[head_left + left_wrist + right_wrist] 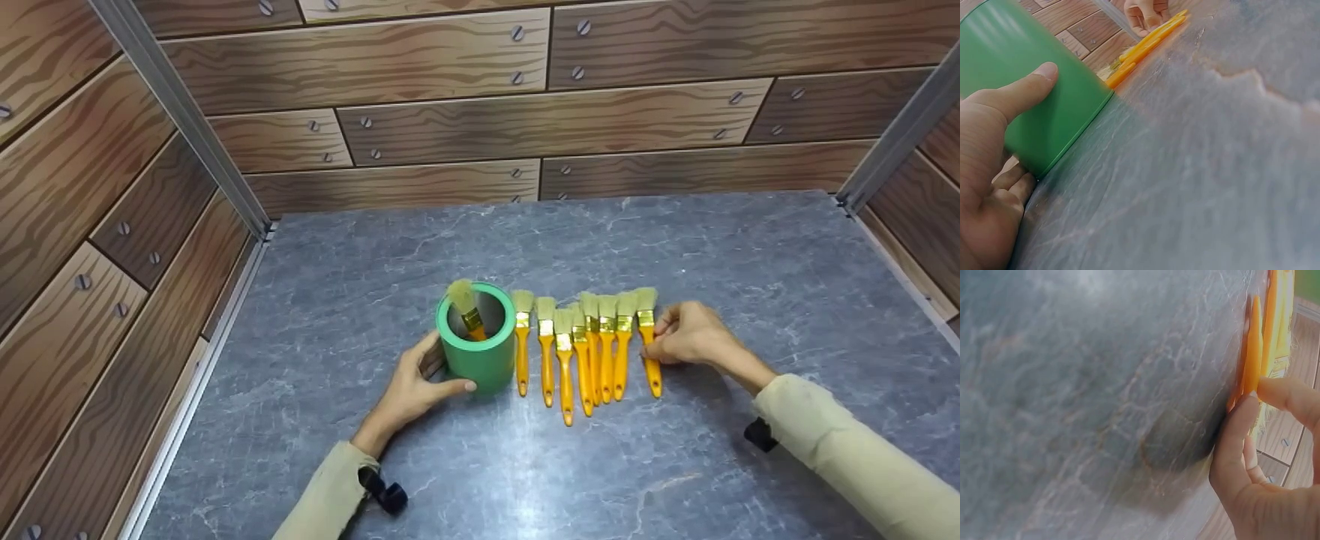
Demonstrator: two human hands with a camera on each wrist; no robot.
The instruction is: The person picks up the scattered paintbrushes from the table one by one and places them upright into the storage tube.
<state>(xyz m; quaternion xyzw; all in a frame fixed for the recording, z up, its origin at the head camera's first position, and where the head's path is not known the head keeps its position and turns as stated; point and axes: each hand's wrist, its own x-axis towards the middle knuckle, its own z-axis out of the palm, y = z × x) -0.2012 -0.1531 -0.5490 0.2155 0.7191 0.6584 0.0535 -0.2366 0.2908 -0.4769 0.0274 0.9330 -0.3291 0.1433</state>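
Observation:
A green can (480,367) stands upright on the table, and one paintbrush (466,309) leans inside it with its bristles up. My left hand (416,382) grips the can's near left side; in the left wrist view the thumb lies across the green wall (1067,84) and the fingers curl behind it. Right of the can, several paintbrushes (564,367) with orange handles lie in a row, bristles toward the back. With thumb and fingers, my right hand (694,334) pinches the rightmost paintbrush (649,367) by its handle, shown also as an orange handle (1253,349) in the right wrist view.
The grey marbled table (360,277) spreads around the can and brushes. Wood-patterned walls (450,127) with metal corner posts (187,112) close off the back and both sides. Black straps (384,491) sit at both sleeve cuffs.

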